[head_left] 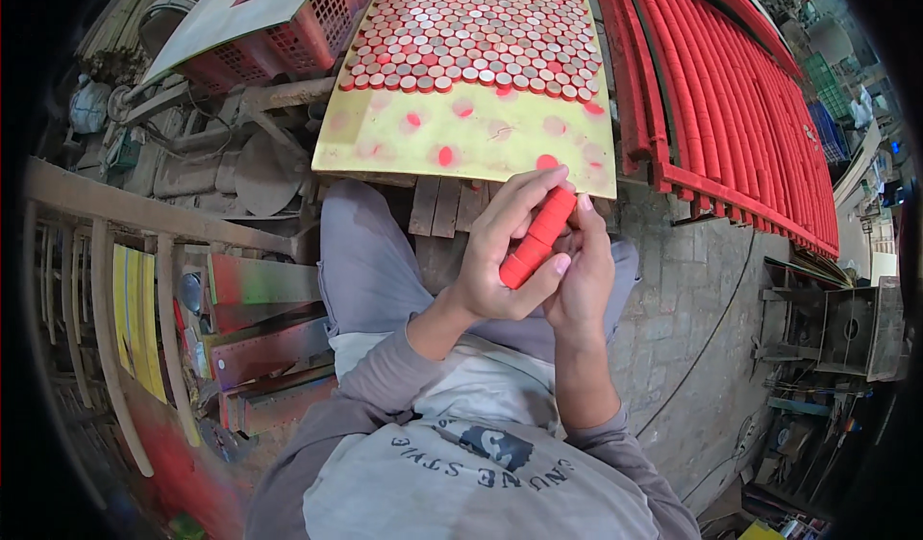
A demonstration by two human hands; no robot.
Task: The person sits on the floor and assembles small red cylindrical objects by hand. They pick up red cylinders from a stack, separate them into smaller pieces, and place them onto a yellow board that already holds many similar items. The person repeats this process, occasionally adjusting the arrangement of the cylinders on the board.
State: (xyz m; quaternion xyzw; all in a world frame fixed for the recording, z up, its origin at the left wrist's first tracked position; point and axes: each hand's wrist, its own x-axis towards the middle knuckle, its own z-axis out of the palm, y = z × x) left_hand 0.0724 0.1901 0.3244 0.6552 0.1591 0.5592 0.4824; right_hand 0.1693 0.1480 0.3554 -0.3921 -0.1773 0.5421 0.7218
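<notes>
A short stack of red discs [536,239] lies tilted between my two hands, above my lap and close to the board's near edge. My left hand [495,242] wraps round the stack from the left, its thumb along the lower end. My right hand [585,269] cups it from the right, with fingertips at the upper end. In front of me, a pale yellow board [385,136] bears many round discs [471,40] with red sides and pale tops, packed tightly over its far part. Red paint spots mark the board's near strip.
On the right stands a rack of red-painted slats [711,98]. A red plastic crate [317,25] under a pale sheet [231,16] is at the back left. Beside my left leg are a wooden rail [163,199] and paint-stained boards [269,352]. A cable [707,352] crosses the paved floor.
</notes>
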